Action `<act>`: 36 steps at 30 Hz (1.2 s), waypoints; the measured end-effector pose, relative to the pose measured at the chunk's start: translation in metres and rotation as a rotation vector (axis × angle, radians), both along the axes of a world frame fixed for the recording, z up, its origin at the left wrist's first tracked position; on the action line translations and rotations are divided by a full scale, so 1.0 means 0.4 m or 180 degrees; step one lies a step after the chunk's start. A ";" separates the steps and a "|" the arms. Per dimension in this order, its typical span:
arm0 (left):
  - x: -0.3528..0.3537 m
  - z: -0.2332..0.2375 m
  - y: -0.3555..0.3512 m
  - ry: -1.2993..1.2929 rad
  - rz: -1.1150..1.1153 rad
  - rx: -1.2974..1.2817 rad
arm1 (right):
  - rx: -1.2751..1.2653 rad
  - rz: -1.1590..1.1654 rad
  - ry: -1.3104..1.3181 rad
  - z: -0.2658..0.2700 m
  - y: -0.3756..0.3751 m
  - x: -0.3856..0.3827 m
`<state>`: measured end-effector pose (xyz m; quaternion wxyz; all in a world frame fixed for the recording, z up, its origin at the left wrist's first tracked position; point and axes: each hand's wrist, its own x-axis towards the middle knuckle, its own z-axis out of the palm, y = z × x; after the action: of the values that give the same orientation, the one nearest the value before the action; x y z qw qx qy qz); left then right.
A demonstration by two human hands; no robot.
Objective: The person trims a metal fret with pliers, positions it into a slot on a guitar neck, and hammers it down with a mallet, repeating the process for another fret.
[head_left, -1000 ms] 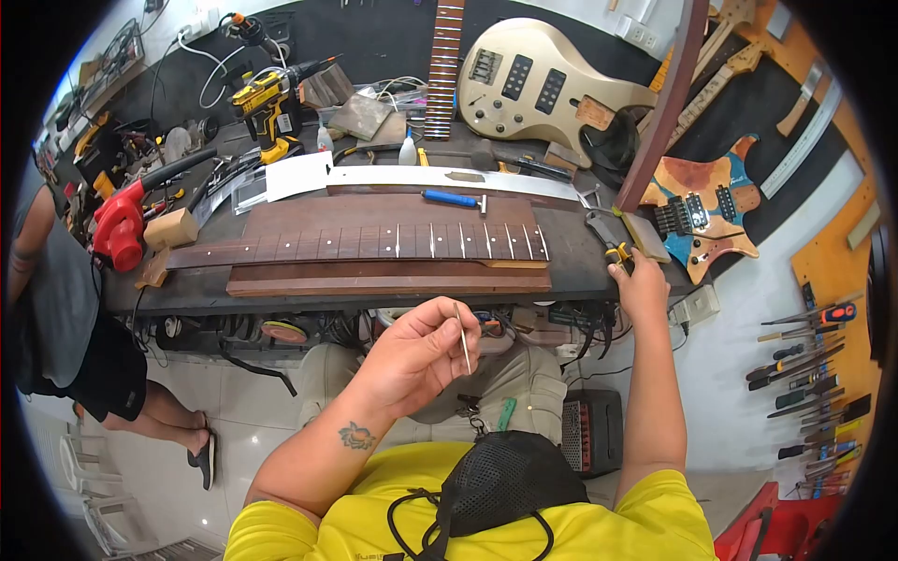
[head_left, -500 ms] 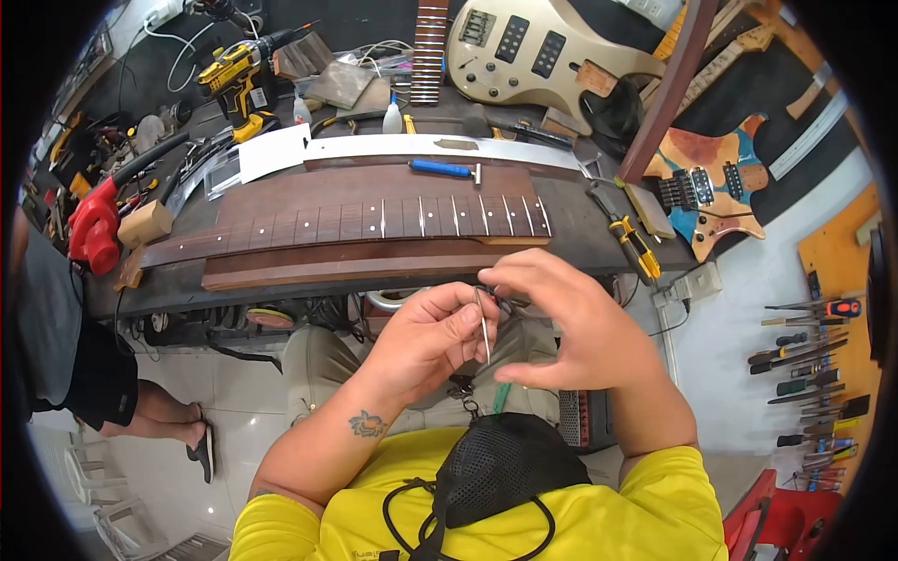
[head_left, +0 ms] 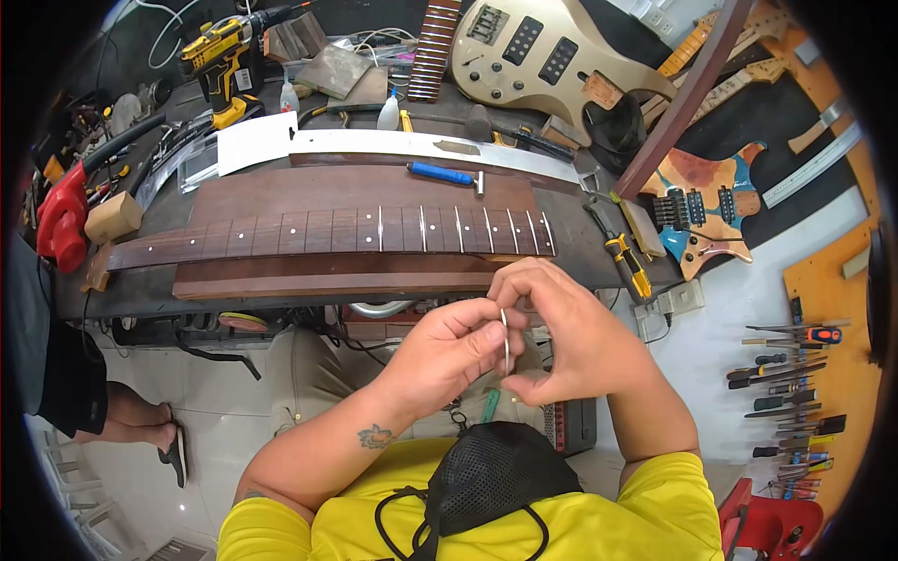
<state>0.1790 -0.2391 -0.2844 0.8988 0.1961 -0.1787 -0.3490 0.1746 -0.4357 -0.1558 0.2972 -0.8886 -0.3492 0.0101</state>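
My left hand (head_left: pixel 454 353) pinches a short, thin, slightly curved piece of fret wire (head_left: pixel 506 344) between thumb and fingers, above my lap. My right hand (head_left: pixel 571 332) is curled around the wire from the other side, its fingertips at the upper end and its thumb by the lower end. How firmly the right fingers press on it is hard to make out. Beyond the hands, a dark guitar neck (head_left: pixel 318 232) lies across the bench, with bright frets in its right-hand slots and bare slots further left. A small blue-handled hammer (head_left: pixel 440 173) rests behind the neck.
Pliers (head_left: pixel 629 266) lie at the bench's right end. A gold guitar body (head_left: pixel 524 56), a cordless drill (head_left: pixel 220 70) and a white bottle (head_left: pixel 388 112) stand behind. Files hang on the orange board (head_left: pixel 842 299). Another person's leg (head_left: pixel 140 411) shows at left.
My right hand has closed in, its fingertips and thumb now near the wire's two ends. My left hand has moved slightly right and down with the wire. The camera view has shifted.
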 end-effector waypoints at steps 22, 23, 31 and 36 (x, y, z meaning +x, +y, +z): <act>0.019 -0.272 0.007 -0.0237 -0.0639 0.1634 | -0.0182 -0.0840 0.0937 -0.066 -0.236 0.277; 0.018 -0.276 0.004 -0.0246 -0.0652 0.1646 | -0.0164 -0.0850 0.0971 -0.066 -0.236 0.278; 0.016 -0.278 0.007 -0.0225 -0.0698 0.1612 | -0.0088 -0.0852 0.0987 -0.069 -0.232 0.278; 0.019 -0.273 0.015 -0.0118 -0.0668 0.1617 | -0.0117 -0.0825 0.0959 -0.064 -0.233 0.281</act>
<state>0.1866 -0.2331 -0.3935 0.7763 0.4021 -0.1212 -0.4701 0.2870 -0.5289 -0.1813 0.3287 -0.9198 -0.1833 0.1110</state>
